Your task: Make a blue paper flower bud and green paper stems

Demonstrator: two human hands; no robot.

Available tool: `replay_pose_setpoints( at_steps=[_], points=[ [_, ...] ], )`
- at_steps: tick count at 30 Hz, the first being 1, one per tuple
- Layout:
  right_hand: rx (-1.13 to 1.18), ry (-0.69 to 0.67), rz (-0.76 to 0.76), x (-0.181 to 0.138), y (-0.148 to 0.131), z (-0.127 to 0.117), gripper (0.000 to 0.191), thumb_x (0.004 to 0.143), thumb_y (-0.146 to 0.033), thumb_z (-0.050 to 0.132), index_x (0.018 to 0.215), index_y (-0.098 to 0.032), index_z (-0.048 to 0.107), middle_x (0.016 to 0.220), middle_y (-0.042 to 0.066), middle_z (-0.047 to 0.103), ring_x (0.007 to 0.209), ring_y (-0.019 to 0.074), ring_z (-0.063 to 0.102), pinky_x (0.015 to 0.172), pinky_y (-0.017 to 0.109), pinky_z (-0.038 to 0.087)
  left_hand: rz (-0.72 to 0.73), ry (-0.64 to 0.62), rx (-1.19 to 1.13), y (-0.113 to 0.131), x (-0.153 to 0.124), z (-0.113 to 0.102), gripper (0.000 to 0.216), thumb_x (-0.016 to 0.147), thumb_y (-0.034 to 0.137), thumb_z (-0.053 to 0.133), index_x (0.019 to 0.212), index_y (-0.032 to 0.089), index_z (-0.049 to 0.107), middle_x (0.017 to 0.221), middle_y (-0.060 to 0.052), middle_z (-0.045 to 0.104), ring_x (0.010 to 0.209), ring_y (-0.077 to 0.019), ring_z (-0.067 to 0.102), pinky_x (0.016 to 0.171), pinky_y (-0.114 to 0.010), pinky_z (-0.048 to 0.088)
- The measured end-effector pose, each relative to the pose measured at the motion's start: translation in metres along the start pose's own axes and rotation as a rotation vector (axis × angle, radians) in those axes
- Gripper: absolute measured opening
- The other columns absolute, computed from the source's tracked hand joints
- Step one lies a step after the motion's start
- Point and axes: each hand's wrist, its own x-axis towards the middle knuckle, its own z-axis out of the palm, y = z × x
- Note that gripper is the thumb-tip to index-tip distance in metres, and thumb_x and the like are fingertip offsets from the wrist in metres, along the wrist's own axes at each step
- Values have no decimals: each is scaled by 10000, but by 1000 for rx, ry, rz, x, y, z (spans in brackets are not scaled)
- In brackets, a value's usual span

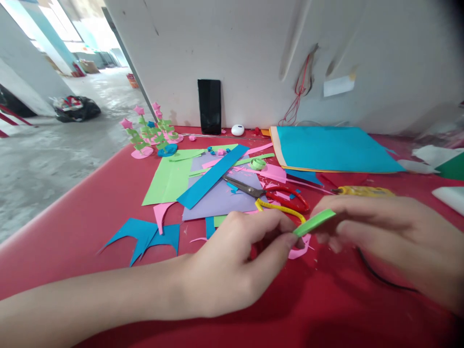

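Note:
A short, narrow strip of light green folded paper point(314, 223) is held up above the table. Its near end is pinched between the thumb and forefinger of my left hand point(241, 263). At the strip's other end, my right hand point(389, 237) has its fingers curled close behind the paper. That hand is slightly blurred, and its fingertips are partly hidden. Just beyond the strip lie scissors point(253, 190) with one red and one yellow handle loop, blades pointing left. A coiled green paper strip point(257, 164) rests farther back.
Blue scraps point(159, 239), green paper point(168, 181), purple paper point(206, 205) and a blue strip point(213, 176) cover the red table point(217, 333). Paper-star flowers point(139, 133) stand back left. A phone point(210, 107) leans on the wall; blue sheets point(333, 150) and a yellow tool point(366, 191) lie right.

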Motion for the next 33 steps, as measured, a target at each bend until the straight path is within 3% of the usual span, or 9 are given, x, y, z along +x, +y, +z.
replay_pose_setpoints(
  at_steps=[3,7,10,14,16,21,27,33],
  points=[
    [-34,-78,-97,0,-5,13,136,800,-362,550,703,-364,644,655,-87,688,569,126,625,505,144,519,-2,-21,-39,-1,0,0,147,861,140,406,771,147,522,561,52,493,493,-44,459,491,-143,377],
    [-157,60,-116,-9,2,21,82,779,-435,563,831,-447,624,769,-104,697,666,137,637,624,170,545,36,-14,-33,-2,0,1,111,830,138,464,744,140,534,572,40,529,514,-52,478,503,-146,385],
    [-190,72,-81,-15,7,20,85,758,-470,571,828,-446,613,808,-104,695,709,143,639,573,171,541,15,-69,-100,-1,0,1,161,855,174,462,722,135,545,554,36,526,502,-53,489,502,-145,393],
    [-42,-261,-112,-6,3,15,172,840,-357,495,732,-329,626,727,-65,662,661,132,611,579,206,503,-155,-177,-346,-2,2,1,225,870,200,445,690,130,559,549,23,526,481,-53,500,468,-134,406],
    [53,-362,-121,2,3,11,239,862,-305,465,676,-272,612,650,-54,618,597,117,582,560,214,466,-236,-187,-454,-4,4,1,204,866,218,464,716,127,568,565,18,548,476,-51,511,460,-131,405],
    [130,-193,-112,14,9,3,255,847,-273,504,604,-228,567,600,-53,570,562,103,529,534,224,391,-283,-154,-568,-6,9,1,181,862,252,490,734,130,528,628,4,595,524,-64,564,539,-163,447],
    [207,-150,-98,8,8,3,250,828,-243,521,587,-216,583,582,-35,567,539,119,513,517,255,383,-256,-147,-476,-1,6,2,195,880,227,450,716,134,499,571,22,559,487,-44,511,490,-129,407],
    [330,-19,-62,6,12,-2,237,820,-221,525,591,-243,588,611,-39,567,573,131,502,535,261,398,-215,-146,-475,-1,5,3,175,885,167,415,720,140,467,584,19,554,511,-48,519,526,-138,403]
  ],
)
